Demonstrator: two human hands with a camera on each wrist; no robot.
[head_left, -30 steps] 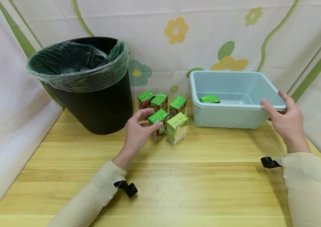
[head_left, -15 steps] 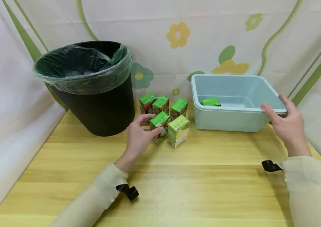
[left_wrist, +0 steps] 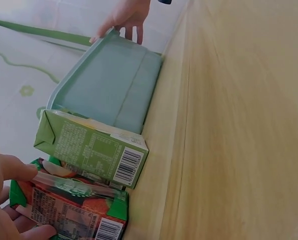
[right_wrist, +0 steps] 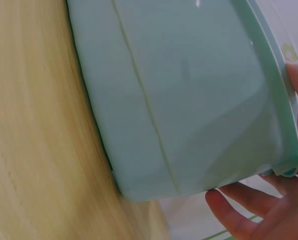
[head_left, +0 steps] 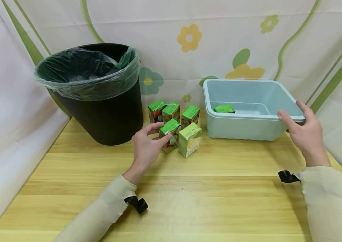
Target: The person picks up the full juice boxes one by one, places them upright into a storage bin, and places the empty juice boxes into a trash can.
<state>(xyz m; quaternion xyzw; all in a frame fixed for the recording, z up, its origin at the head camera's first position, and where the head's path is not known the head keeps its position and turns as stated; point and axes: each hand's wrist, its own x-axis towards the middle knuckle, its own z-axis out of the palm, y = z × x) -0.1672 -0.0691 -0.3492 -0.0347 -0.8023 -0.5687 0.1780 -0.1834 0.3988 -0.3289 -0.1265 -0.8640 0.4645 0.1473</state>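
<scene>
My left hand [head_left: 147,146] pinches a green-topped juice box [head_left: 169,138] with strawberry pictures, thumb on one side and fingers on the other. The box stands upright on the table, and the left wrist view shows its barcode side. Just right of it is a lighter green juice box [head_left: 190,140], also upright. Behind these two stand three more green-topped juice boxes [head_left: 190,115], partly hidden. My right hand [head_left: 306,134] grips the right corner of a light blue plastic basin [right_wrist: 189,110], its thumb over the rim and fingers beneath. Inside the basin lies another green juice box [head_left: 224,109].
A black trash bin [head_left: 110,117] with a translucent green liner stands at the back left, beside the boxes. A white flower-print curtain [head_left: 158,30] hangs close behind everything. The wooden table [head_left: 207,201] spreads out in front.
The left hand's fingers have come down slightly and closed in on the green-topped juice box. The head view has tilted a little. The right hand stays at the basin's corner.
</scene>
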